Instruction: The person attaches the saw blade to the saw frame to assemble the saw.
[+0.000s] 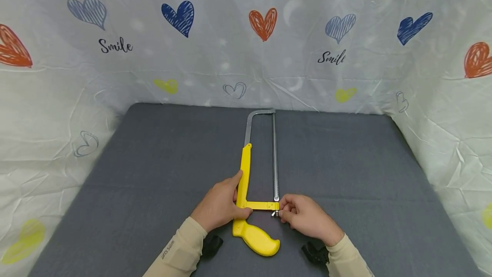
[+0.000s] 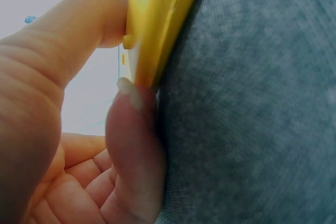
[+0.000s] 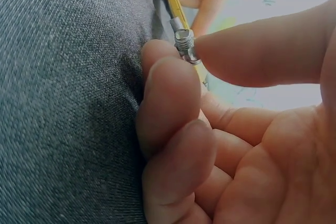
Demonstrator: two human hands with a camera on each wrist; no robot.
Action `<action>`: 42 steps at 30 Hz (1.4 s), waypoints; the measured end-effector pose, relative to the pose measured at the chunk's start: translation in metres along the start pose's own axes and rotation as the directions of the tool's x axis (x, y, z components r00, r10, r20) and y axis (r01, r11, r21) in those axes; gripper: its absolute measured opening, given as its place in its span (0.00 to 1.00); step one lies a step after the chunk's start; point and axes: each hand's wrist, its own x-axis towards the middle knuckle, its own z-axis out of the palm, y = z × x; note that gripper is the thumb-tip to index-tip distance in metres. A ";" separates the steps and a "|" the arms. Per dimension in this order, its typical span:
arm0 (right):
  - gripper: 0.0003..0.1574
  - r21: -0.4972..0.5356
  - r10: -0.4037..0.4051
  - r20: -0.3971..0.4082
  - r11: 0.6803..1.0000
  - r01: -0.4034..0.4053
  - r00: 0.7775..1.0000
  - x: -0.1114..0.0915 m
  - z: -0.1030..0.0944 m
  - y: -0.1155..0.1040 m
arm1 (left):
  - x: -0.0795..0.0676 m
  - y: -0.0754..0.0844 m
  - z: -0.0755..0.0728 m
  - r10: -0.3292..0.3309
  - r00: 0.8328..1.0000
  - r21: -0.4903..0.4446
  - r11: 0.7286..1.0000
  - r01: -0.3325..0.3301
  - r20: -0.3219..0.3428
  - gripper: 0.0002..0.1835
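A hacksaw (image 1: 243,183) with a yellow frame lies flat on the grey cloth, its pistol-shaped handle (image 1: 258,239) toward me. Its metal front bow points away, and the blade (image 1: 274,157) runs along the right side. My left hand (image 1: 216,204) grips the yellow frame just above the handle; in the left wrist view, thumb and fingers pinch the frame's edge (image 2: 165,19). With thumb and fingertips my right hand (image 1: 307,218) pinches the wing nut (image 1: 275,214) at the blade's near end. Up close in the right wrist view, the screw's threads (image 3: 184,39) show between the fingers.
Grey cloth (image 1: 153,153) covers the table. A white curtain (image 1: 215,59) printed with hearts and "Smile" stands along the back and both sides. Dark wrist-worn devices (image 1: 316,253) sit beneath both sleeves.
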 end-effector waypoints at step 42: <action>0.02 0.052 0.020 -0.010 0.998 -0.019 1.000 0.000 0.002 0.000 | -0.003 0.003 -0.001 0.023 1.000 -0.004 1.000 -0.023 -0.016 0.61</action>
